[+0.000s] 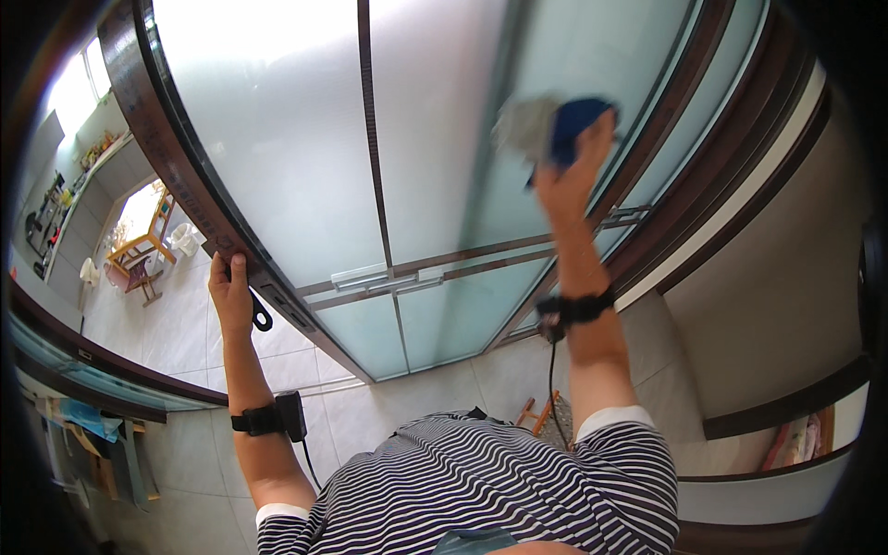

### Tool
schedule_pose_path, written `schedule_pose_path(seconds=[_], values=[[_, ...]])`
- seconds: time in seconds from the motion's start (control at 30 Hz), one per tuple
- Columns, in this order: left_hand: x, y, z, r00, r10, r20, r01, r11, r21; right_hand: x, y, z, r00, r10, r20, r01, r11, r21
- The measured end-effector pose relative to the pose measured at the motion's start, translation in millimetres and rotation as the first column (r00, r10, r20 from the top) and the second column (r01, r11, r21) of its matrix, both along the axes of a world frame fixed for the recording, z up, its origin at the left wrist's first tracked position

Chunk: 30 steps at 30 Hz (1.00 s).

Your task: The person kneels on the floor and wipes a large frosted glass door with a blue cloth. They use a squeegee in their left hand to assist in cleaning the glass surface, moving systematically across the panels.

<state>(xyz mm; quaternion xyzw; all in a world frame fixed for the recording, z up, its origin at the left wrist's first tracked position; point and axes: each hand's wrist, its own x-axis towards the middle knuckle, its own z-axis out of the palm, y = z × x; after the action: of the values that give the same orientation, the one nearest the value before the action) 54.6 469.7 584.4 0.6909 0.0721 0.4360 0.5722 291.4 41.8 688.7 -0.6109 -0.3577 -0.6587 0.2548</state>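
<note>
My right hand (572, 185) is raised against the frosted glass door panel (444, 166). Its fingers are closed on a dark blue cloth (575, 129), smeared by motion. A pale grey patch (525, 128) beside the cloth is too blurred to tell whether it is part of it. My left hand (229, 289) is closed at the brown edge of the door frame (190, 180). From this hand sticks out a black tool handle (263, 314) with a hole in its end; the tool's other end is mostly hidden by the fingers and frame.
Metal door handles (361, 277) sit on the crossbar of the glass panels. Through the opening at left are a wooden table (143, 222), a small stool (139, 280) and a white bin (185, 240) on the tiled floor (250, 370). A grey wall (786, 250) stands at right.
</note>
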Motion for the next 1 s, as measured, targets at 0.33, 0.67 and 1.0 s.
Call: schedule_pose_path(seconds=[0.33, 0.67, 1.0], values=[[-1.2, -0.4, 0.4, 1.000, 0.028, -0.010, -0.028, 0.999, 0.024, 2.4, 22.0, 26.7, 0.995, 0.098, -0.023, -0.093, 0.985, 0.145], [0.0, -3.7, 3.9, 0.998, 0.054, -0.039, -0.053, 0.998, 0.039, -68.0, -15.9, -159.4, 0.834, -0.116, -0.539, 0.037, 0.987, -0.155], [0.1, 3.6, -1.3, 0.999, -0.010, -0.050, 0.013, 0.999, 0.042, -29.9, 59.0, 120.4, 0.980, -0.184, 0.073, 0.183, 0.983, 0.025]])
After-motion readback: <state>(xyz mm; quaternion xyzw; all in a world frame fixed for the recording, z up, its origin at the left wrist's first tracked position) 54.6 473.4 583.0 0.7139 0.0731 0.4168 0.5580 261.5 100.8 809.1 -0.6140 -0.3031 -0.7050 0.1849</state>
